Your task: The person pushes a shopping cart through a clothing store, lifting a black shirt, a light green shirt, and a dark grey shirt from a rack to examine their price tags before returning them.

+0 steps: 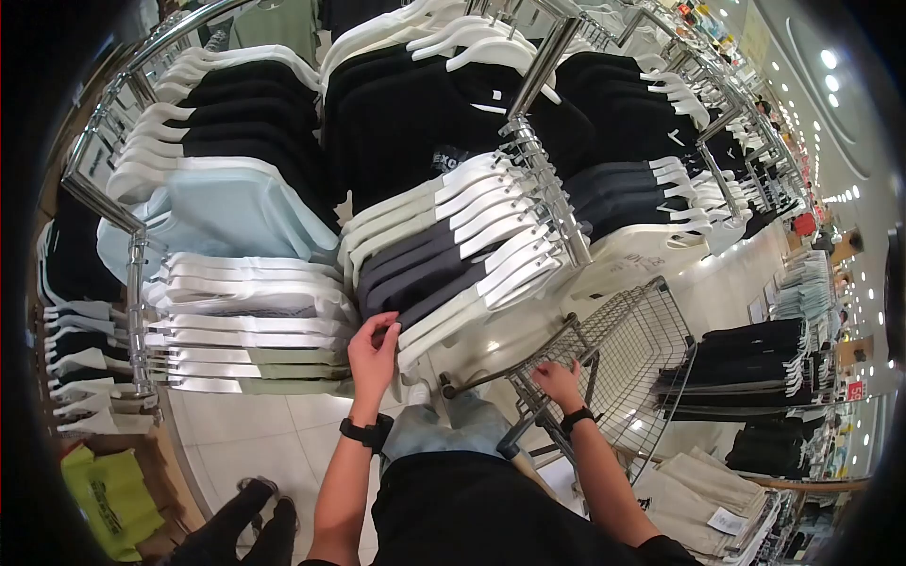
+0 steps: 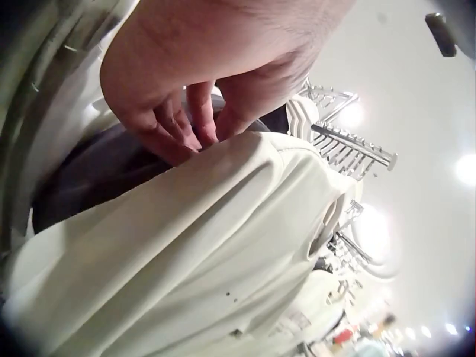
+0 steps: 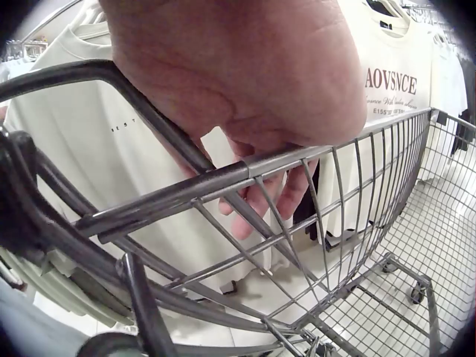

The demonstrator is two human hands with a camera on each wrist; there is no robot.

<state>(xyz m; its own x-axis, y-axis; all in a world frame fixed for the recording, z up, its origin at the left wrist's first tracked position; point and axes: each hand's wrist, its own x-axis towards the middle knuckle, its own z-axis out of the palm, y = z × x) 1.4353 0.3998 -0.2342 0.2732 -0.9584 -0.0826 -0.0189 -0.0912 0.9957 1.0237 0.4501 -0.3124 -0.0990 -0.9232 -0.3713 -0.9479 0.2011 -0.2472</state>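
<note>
My left hand (image 1: 373,354) is at the front of a rack of hanging shirts. Its bent fingers and thumb pinch at a dark grey shirt (image 2: 93,175), their tips partly hidden behind a cream shirt (image 2: 216,223). On the head view the dark grey shirts (image 1: 420,269) hang on white hangers between pale ones. My right hand (image 1: 557,382) is over the side rail of a wire shopping cart (image 1: 628,330). In the right wrist view its fingers (image 3: 256,208) hang loosely beside the rail (image 3: 275,160), holding nothing.
Black shirts (image 1: 396,113) and a light blue shirt (image 1: 236,208) hang further back and left. Metal rack bars (image 1: 543,66) stick out above. Folded beige clothes (image 1: 703,500) lie at lower right. Another person's legs (image 1: 226,528) stand at lower left near a lime-green garment (image 1: 109,500).
</note>
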